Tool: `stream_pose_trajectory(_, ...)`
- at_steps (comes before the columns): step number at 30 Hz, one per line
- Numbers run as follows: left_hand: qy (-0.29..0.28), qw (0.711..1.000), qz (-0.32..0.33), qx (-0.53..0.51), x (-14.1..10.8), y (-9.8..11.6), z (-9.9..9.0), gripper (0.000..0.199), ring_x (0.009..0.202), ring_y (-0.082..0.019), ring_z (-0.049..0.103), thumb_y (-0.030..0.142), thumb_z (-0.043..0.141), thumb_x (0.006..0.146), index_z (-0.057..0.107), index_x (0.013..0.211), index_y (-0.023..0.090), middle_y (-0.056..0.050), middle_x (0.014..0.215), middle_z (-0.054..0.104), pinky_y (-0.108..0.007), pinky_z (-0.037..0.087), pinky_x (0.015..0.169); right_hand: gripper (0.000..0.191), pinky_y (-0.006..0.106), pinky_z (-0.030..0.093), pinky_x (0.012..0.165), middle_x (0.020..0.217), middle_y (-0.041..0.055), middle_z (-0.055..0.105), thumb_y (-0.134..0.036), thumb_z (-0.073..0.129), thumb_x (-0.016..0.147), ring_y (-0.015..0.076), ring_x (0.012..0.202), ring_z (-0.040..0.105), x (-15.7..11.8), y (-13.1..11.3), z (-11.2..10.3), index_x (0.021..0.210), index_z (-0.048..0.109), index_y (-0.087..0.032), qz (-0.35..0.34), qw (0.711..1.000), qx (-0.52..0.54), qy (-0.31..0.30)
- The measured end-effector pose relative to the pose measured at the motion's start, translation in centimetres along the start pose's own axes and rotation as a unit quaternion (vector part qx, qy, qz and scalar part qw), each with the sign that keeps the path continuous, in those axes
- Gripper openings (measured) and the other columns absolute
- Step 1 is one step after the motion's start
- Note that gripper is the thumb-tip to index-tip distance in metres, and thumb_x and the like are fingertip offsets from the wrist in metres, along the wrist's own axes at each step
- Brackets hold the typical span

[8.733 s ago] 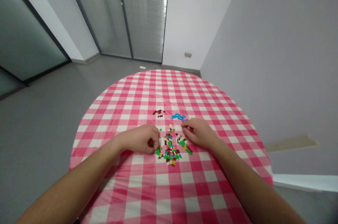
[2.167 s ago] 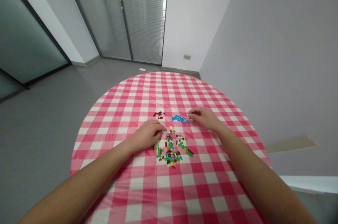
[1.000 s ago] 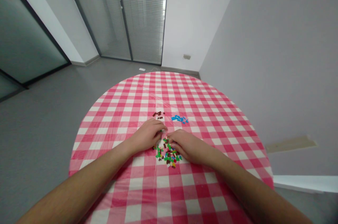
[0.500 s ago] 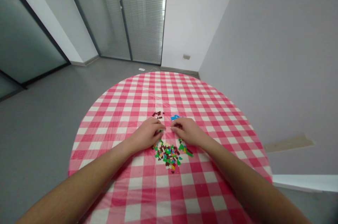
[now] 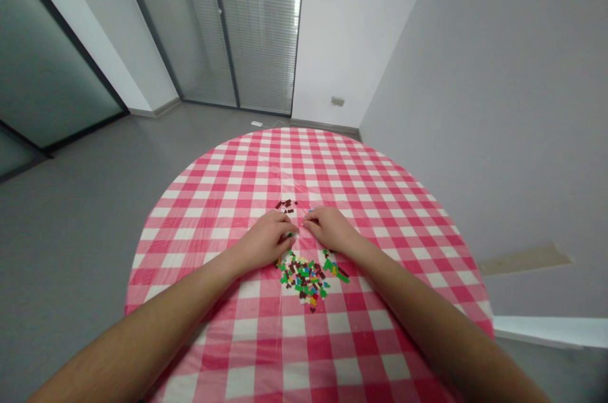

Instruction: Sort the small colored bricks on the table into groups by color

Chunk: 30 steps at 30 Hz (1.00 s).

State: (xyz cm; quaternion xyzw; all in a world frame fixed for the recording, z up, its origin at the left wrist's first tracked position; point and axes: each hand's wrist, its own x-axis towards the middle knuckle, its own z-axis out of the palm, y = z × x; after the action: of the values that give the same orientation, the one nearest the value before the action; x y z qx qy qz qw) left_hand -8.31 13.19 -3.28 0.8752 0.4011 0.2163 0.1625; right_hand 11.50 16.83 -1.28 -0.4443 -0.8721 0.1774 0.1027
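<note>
Small mixed bricks (image 5: 304, 279) in green, brown, white, yellow and blue lie in a loose pile in front of my hands. My left hand (image 5: 272, 238) rests left of centre, its fingers curled together around something too small to make out; a bit of green shows by the fingertips. My right hand (image 5: 330, 227) is opposite it, thumb and fingers pressed together, and what they hold is hidden. Several dark brown pieces (image 5: 286, 205) lie just beyond my left hand. A sliver of blue (image 5: 311, 210) shows behind my right hand, which covers most of the blue pieces.
The round table has a red-and-white checked cloth (image 5: 304, 168). A small group of green and brown bricks (image 5: 337, 271) lies at the main pile's right. Beyond the table are a glass partition (image 5: 256, 29), walls and a white power strip (image 5: 256, 123) on the floor.
My right hand has shifted slightly up and to the left, now hiding more of the blue pieces. My left hand stays nearly in place.
</note>
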Motion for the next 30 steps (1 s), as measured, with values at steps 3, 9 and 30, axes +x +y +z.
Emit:
stream_pose_trajectory(3,-0.003,1.000,-0.001,0.002,0.00,0.01,-0.05,0.019,0.090,-0.022,0.056,0.020,0.055,0.088,0.070,0.100,0.018,-0.007,0.091,0.064,-0.035,0.044,0.083,0.025,0.026,0.033,0.066,0.072,0.0050,0.065,-0.017,0.051,0.089,0.0148,0.069,0.054,0.14,-0.02,0.20,0.070,0.068,-0.014,-0.001,1.000,-0.016,0.005)
stream_pose_trajectory(9,-0.002,1.000,-0.002,-0.004,0.03,0.09,-0.18,0.019,0.091,-0.022,0.056,0.019,0.055,0.088,0.070,0.099,0.019,-0.007,0.091,0.064,-0.035,0.044,0.083,0.026,0.026,0.033,0.068,0.078,0.0065,0.065,-0.019,0.050,0.092,0.0159,0.074,0.055,0.41,0.11,0.43,0.078,0.070,-0.015,0.011,0.999,-0.048,0.013)
stream_pose_trajectory(30,0.009,0.999,-0.013,-0.029,0.03,-0.09,-0.22,0.026,0.092,-0.021,0.058,0.012,0.052,0.085,0.070,0.103,0.018,-0.008,0.093,0.066,-0.035,0.047,0.085,0.021,0.027,0.040,0.077,0.092,0.0096,0.063,-0.021,0.050,0.095,0.0179,0.086,0.057,0.52,0.45,0.58,0.093,0.070,-0.014,-0.005,0.996,-0.085,0.012)
